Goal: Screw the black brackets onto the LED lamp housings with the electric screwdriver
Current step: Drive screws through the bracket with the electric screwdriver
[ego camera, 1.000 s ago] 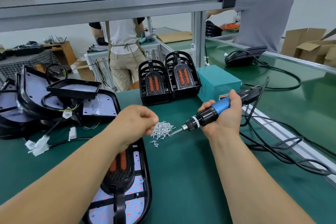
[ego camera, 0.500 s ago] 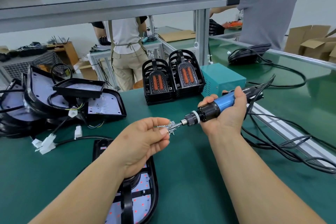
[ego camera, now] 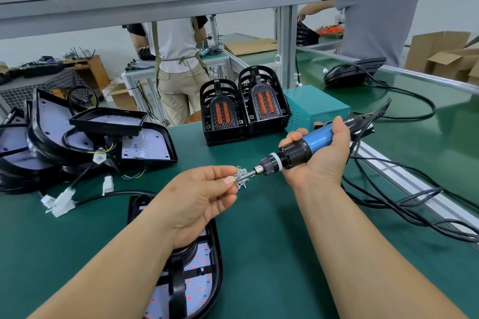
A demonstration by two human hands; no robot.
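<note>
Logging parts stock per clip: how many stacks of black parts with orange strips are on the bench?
2. The left stack stands behind the screw pile; the right stack stands beside it, next to the teal box. More may sit out of view.

head-worn wide view, facing forward and down, close over green bench (ego camera: 259,254)
</note>
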